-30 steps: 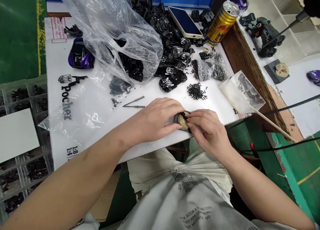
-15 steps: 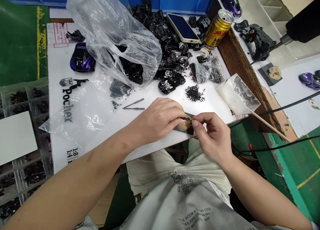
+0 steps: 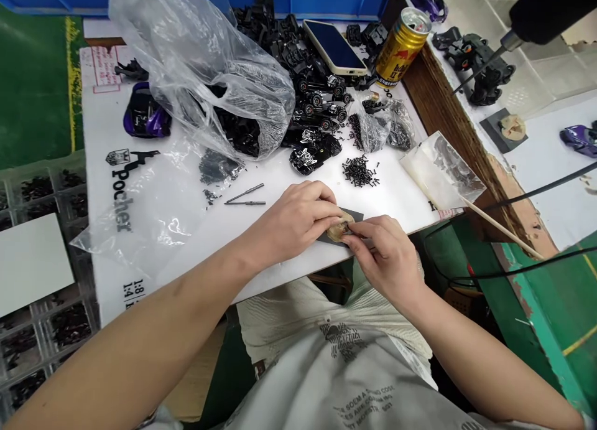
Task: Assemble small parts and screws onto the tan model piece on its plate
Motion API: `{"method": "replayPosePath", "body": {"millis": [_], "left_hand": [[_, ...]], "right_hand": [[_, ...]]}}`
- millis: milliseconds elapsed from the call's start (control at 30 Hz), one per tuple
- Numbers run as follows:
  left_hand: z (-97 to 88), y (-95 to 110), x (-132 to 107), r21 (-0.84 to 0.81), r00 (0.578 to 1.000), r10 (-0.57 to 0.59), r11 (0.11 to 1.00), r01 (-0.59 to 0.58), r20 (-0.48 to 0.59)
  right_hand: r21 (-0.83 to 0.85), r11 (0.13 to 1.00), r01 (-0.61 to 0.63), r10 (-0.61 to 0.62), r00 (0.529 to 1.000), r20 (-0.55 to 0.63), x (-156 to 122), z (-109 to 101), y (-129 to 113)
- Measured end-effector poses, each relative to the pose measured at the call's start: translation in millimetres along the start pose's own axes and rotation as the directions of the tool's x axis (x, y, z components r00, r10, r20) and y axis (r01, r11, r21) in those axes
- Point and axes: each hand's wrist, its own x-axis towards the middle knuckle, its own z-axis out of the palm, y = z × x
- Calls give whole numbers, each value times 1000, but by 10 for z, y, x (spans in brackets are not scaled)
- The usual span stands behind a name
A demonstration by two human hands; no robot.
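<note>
Both my hands meet at the front edge of the white work surface point(image 3: 153, 231). My left hand point(image 3: 291, 221) is closed over a small tan lump point(image 3: 339, 229) that sits on a dark grey pad point(image 3: 351, 217). My right hand point(image 3: 388, 259) pinches at the same lump from the right, fingertips together; whatever small part it grips is hidden. A loose pile of black screws point(image 3: 359, 170) lies just beyond the hands. Two thin metal bits point(image 3: 245, 196) lie to the left of my left hand.
A crumpled clear bag point(image 3: 205, 75) of black parts, several black toy car chassis point(image 3: 321, 106), a phone point(image 3: 333, 47), a yellow can point(image 3: 400, 44) and a purple car shell point(image 3: 142, 116) fill the back. Compartment trays point(image 3: 37, 187) stand left. A power screwdriver point(image 3: 536, 13) works at the right bench.
My right hand has dropped back onto the tan lump after lifting slightly. My left hand stays on it. The screwdriver at the right bench has shifted left.
</note>
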Motion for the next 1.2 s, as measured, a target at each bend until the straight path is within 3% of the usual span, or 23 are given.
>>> {"method": "replayPosePath", "body": {"millis": [333,667,967,1033,1200], "left_hand": [[16,13,20,-6,998,5,1000,-6,-68],[-5,14,-39,21,996,87,996,-88,37],[-4,38,-30,-4,996,72,997,-72,45],[-10,43,-24,-29,997,68,997,-66,48],[11,34,-11,-13,999,38,999,-38,18]], "right_hand": [[97,964,-247,243,969,49,42,35,-87],[183,915,-359,338,931,138,124,16,-95],[249,792,-557,499,827,260,188,-30,-121],[241,789,-566,505,819,272,214,-44,-121],[199,838,-508,453,851,265,239,-59,-111]]}}
